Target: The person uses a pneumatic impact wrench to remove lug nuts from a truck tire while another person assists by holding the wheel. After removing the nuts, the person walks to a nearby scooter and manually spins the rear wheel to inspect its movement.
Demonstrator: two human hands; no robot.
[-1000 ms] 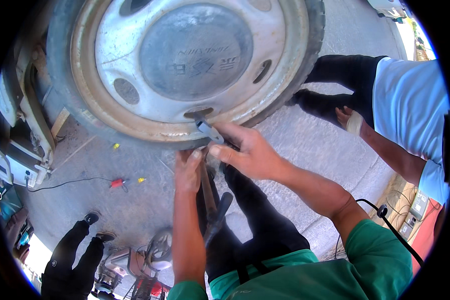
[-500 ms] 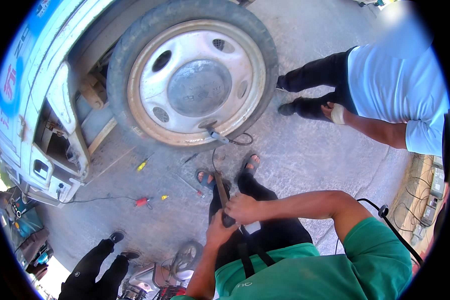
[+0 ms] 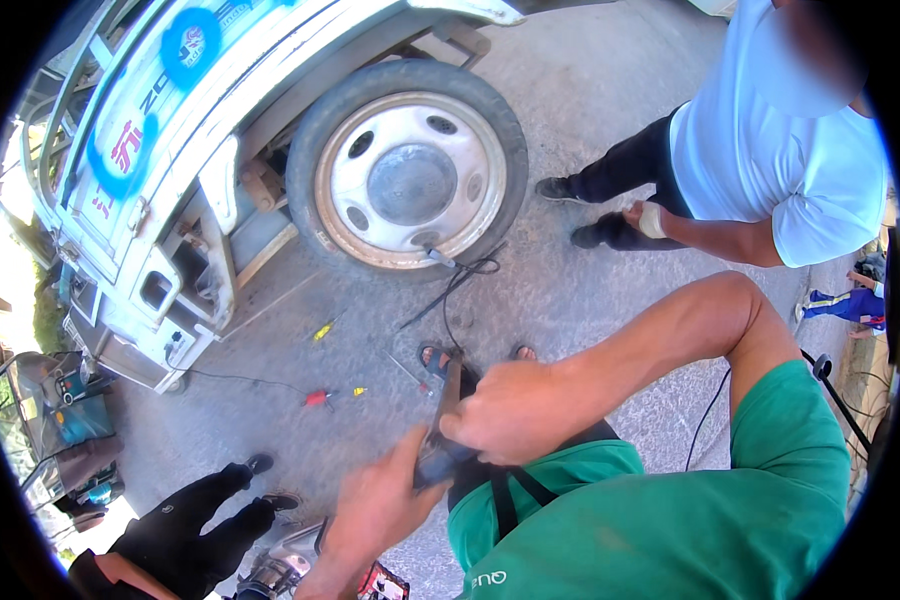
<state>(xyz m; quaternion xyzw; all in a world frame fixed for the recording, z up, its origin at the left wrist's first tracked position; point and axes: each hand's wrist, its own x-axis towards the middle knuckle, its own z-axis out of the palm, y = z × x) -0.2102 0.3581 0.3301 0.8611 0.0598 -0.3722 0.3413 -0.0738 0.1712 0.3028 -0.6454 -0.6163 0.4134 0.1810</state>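
Observation:
Both my hands are closed around a long, narrow brownish tool [image 3: 450,392] with a thicker dark end. My right hand [image 3: 510,410] wraps over its middle part, and my left hand [image 3: 375,500] grips the dark end nearer to me. From the tool's far end a thin black hose [image 3: 446,315] runs up to a loop beside the wheel. A silver clip-like fitting [image 3: 440,258] sits at the lower rim of the white truck wheel [image 3: 413,185]. My fingers hide part of the tool, so its exact kind is unclear.
The white truck [image 3: 160,290] stands at the left. One person in a white shirt [image 3: 740,160] stands at the right; another in black trousers [image 3: 185,525] is at the lower left. A yellow item [image 3: 322,331] and a red one [image 3: 317,398] with a cable lie on the ground.
My hands and the tool have come up and look larger, with my left hand lower and farther left. The view has shifted, so the wheel looks smaller and more of the truck shows.

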